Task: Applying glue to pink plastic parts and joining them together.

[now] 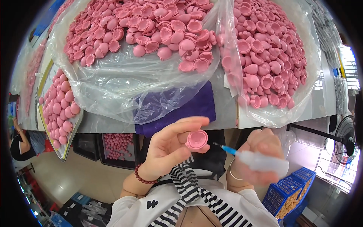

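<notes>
Between the fingers and thumb of my left hand (162,145) is a pink plastic half shell (197,139), its hollow side turned up with a raised inner ring showing. My right hand (264,151), slightly blurred, is closed around a translucent white squeeze bottle (261,162). The bottle has a blue nozzle (228,150) with a thin dark tip, which points left at the shell with a small gap between them. Both hands are above my lap, just off the table's near edge.
Loose pink half shells (166,34) lie heaped on a clear plastic sheet (113,87), with another heap (268,56) at right. Closed pink balls (60,106) fill a tray at left. A purple cloth (177,109) hangs over the table edge. Blue crates (289,189) and a fan (342,136) stand right.
</notes>
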Action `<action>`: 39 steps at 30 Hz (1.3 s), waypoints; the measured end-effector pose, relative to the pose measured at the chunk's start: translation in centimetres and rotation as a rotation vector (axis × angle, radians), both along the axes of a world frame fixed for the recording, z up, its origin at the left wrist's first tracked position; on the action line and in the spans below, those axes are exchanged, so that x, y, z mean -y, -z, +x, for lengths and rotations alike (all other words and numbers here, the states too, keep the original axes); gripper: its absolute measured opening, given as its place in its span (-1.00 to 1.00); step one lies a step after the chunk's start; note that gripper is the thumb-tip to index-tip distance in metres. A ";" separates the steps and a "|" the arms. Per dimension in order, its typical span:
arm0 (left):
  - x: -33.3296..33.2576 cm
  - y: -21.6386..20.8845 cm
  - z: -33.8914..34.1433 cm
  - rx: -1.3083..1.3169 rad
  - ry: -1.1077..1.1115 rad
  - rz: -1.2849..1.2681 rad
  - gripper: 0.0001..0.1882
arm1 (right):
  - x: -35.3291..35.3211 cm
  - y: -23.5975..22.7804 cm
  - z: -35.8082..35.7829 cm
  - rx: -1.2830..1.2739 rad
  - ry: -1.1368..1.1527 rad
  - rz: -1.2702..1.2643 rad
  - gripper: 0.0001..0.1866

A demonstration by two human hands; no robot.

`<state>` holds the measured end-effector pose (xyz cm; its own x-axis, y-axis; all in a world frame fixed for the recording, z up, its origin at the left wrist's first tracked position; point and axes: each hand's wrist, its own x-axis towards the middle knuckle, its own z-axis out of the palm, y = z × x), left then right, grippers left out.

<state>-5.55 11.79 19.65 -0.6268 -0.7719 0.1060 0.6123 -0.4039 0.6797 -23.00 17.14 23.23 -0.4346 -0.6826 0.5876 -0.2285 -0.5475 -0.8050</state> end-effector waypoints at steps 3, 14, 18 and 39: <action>-0.3 0.0 0.0 -0.071 0.017 0.036 -0.57 | 0.7 0.7 0.6 -0.147 -0.102 -0.190 -0.39; -0.5 0.5 0.0 0.047 -0.052 -0.059 -0.51 | 0.3 0.0 1.5 -0.258 -0.107 -0.002 -0.45; -0.6 0.4 0.0 0.042 -0.054 -0.054 -0.51 | 0.4 0.2 1.5 -0.272 -0.123 0.002 -0.45; -0.8 -0.4 -0.1 0.197 -0.120 0.004 -0.51 | 0.3 0.3 1.4 -0.276 -0.101 -0.003 -0.43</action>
<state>-5.65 12.60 20.05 -0.5389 -0.8423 -0.0126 0.5116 -0.3391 0.7895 -21.58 16.88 22.90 -0.1884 -0.7122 0.6762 -0.3828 -0.5808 -0.7184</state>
